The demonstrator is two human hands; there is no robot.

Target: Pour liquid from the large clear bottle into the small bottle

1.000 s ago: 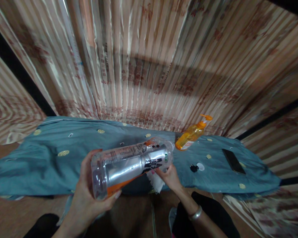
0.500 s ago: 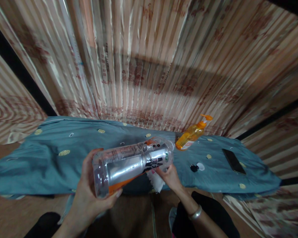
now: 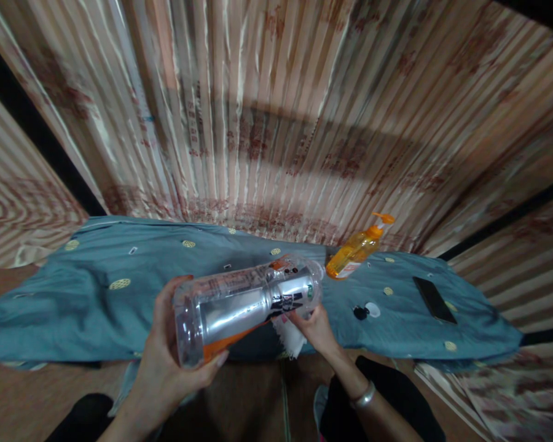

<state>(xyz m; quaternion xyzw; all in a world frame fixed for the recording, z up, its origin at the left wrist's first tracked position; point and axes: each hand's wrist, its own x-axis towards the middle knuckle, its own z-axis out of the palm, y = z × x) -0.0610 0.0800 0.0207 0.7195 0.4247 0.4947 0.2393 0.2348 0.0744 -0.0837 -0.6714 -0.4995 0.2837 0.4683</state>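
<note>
A clear plastic bottle (image 3: pixel 239 307) with a silver and orange label is held on its side above the bed, its neck pointing right. My left hand (image 3: pixel 170 344) is wrapped round its base end, thumb along the lower side. Near the shoulder, my right hand (image 3: pixel 316 328) grips the bottle from below, with some fingers hidden behind it. A white cloth (image 3: pixel 291 339) with a frayed edge shows under the bottle beside my right hand; whether that hand also holds it is unclear. Just past the bottle's neck lies an orange pump bottle (image 3: pixel 352 255), tilted on the bed.
Teal bedding (image 3: pixel 92 307) with yellow spots spreads beneath. A black phone (image 3: pixel 434 299) lies at the right, and a small black and white round item (image 3: pixel 366 310) is nearer the middle. Striped curtains (image 3: pixel 267 123) hang behind, with dark bars (image 3: pixel 37 123) at the sides.
Almost nothing differs. The bottle and both hands keep the same hold and place, with only a very slight shift of the view.
</note>
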